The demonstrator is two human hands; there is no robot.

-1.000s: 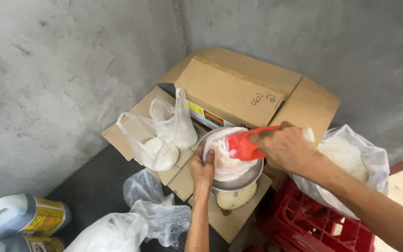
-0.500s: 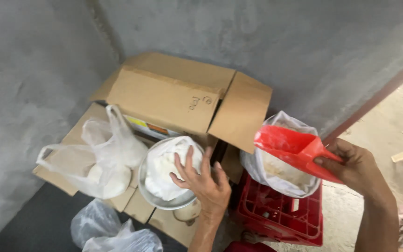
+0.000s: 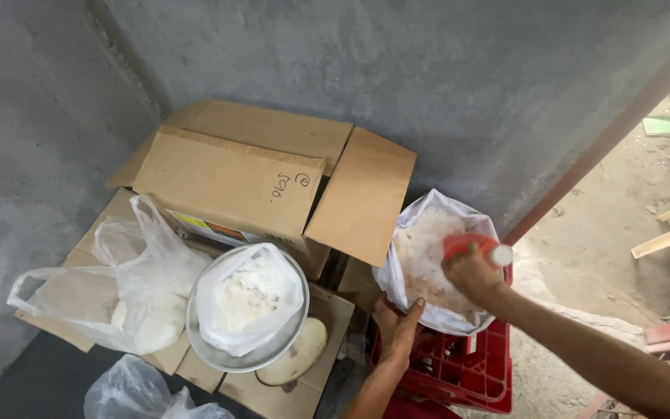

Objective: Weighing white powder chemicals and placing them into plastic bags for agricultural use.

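Observation:
My right hand [image 3: 471, 278] grips the handle of a red scoop [image 3: 468, 245] pushed down into a large clear bag of white grainy stuff [image 3: 428, 256]. That bag stands on a red plastic crate [image 3: 459, 372]. My left hand [image 3: 398, 326] holds the bag's lower left side. To the left, a metal bowl [image 3: 226, 353] lined with a plastic bag holds a heap of the same white stuff [image 3: 246, 295].
An open cardboard box [image 3: 234, 174] stands against the grey concrete wall. Flattened cardboard lies under the bowl. Two clear tied bags with white contents [image 3: 129, 302] sit at the left, another bag [image 3: 129, 392] at the bottom edge. Bare dirt ground lies at right.
My right hand swung the red scoop from above the bowl over to the large bag and pushed it in. My left hand left the bowl and took hold of the large bag.

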